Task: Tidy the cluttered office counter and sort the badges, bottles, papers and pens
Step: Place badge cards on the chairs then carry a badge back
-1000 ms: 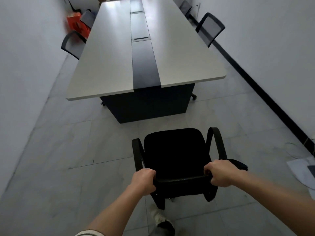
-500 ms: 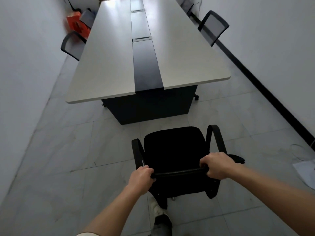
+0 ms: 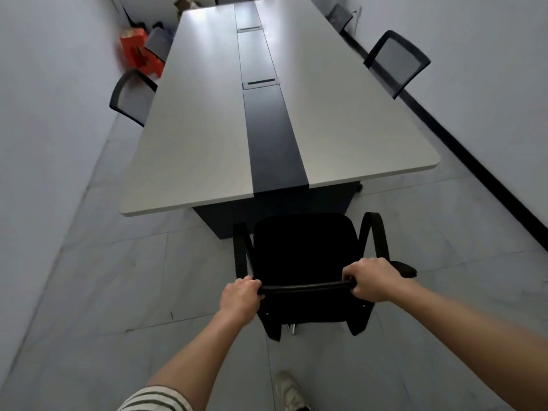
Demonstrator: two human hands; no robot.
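Note:
A black office chair (image 3: pixel 302 250) with armrests stands on the grey tiled floor, facing the near end of a long white table (image 3: pixel 195 137) with a dark centre strip. My left hand (image 3: pixel 240 298) grips the left end of the chair's top back rail. My right hand (image 3: pixel 370 280) grips the rail's right end. The seat front lies close to the table's dark base. No badges, bottles, papers or pens show on the tabletop.
A mesh chair (image 3: pixel 130 96) sits at the table's left side and another mesh chair (image 3: pixel 397 62) at its right. An orange box (image 3: pixel 139 51) lies at the far left by the wall. Walls run close along both sides. My shoe (image 3: pixel 289 390) shows at the bottom.
The chair has rolled forward towards the table's end with both hands on its back rail. The table now looks nearer, and the papers on the floor at right have left the view.

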